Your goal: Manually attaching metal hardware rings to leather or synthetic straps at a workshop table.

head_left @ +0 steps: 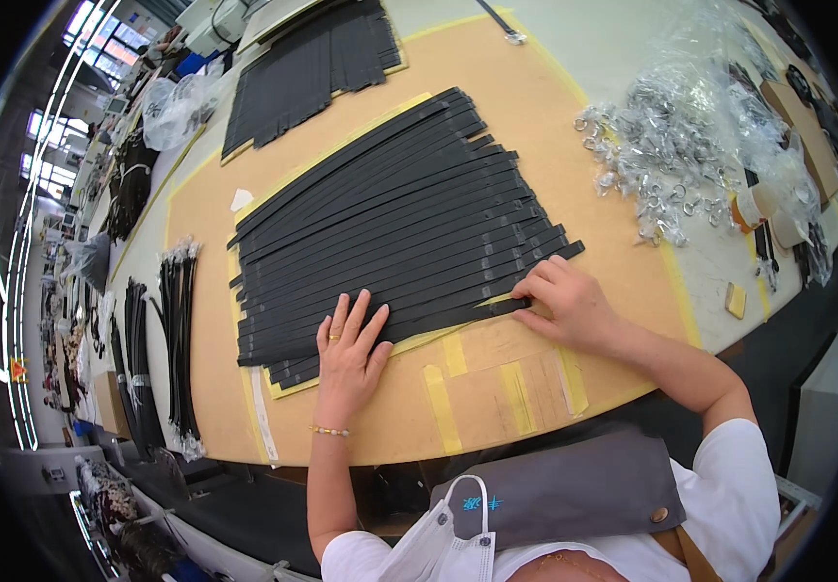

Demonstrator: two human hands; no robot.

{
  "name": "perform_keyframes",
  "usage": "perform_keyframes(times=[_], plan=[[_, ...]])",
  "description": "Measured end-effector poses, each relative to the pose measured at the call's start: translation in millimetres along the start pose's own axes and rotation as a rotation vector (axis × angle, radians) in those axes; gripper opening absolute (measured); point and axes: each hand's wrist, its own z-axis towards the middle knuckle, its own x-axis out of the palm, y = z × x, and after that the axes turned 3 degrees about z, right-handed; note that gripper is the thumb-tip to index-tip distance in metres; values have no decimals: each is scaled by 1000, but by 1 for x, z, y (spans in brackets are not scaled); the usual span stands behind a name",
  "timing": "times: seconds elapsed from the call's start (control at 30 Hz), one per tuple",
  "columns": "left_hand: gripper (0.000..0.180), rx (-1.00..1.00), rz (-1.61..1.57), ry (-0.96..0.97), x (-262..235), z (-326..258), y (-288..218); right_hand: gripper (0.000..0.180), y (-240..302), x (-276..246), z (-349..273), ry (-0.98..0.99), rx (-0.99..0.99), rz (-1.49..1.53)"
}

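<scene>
Many flat black strips (390,213) lie side by side in a slanting row on a yellow-edged board on the table. My left hand (349,349) rests flat on the near strips toward their left ends, its fingers spread and open. At the right, my right hand (569,303) has its thumb and fingers closed on the end of the nearest black strip (477,312). A narrow yellow gap shows between that strip's end and the strip behind it. The right ends of the strips form an uneven edge, with small pale marks near them.
A second board of black strips (307,73) lies at the far side. Bundled black straps (178,339) stand at the left. Metal hooks and rings in clear wrapping (671,136) are heaped at the right, near a tape roll (754,208) and a yellow block (735,301).
</scene>
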Motion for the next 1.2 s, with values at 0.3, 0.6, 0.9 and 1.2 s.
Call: perform_keyframes(times=[0.3, 0.6, 0.9, 1.2], plan=[[42, -112, -75, -163, 13, -55, -30, 17, 16, 5, -6, 34, 12, -45], [33, 120, -346, -242, 2, -36, -83, 16, 16, -18, -41, 316, 553, 1087], [23, 192, -712, -125, 21, 30, -171, 28, -15, -71, -52, -67, 366, 408], [23, 214, -764, -143, 28, 54, -186, 70, -204, -197, -81, -688, 975, -510]])
